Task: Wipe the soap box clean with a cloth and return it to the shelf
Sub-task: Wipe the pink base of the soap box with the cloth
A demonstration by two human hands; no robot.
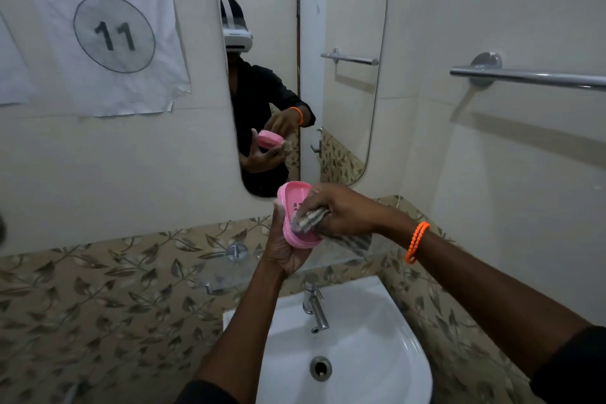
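Pink plastic soap box [292, 207] looks light, stiff and probably slick, so left hand [284, 248] cups it from underneath while right hand [344, 211] presses the bunched cloth [311, 218] inside.

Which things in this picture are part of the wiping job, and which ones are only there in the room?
Part of the job:
- pink soap box, held in the left hand
- cloth, pressed into it by the right hand

Only there:
- sink
- tap
- mirror
- towel bar
- workstation sign
- orange wristband
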